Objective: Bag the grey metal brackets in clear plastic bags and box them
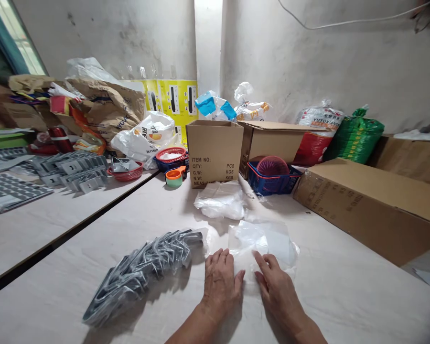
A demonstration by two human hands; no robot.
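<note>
The open left hand (219, 286) and right hand (277, 292) press on a clear plastic bag (261, 243) on the counter (344, 306); bagged metal brackets (139, 272) lie just left of them.

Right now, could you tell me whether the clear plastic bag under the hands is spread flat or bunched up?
Spread: the clear plastic bag lies smooth on the table by the left hand and right hand.
</note>
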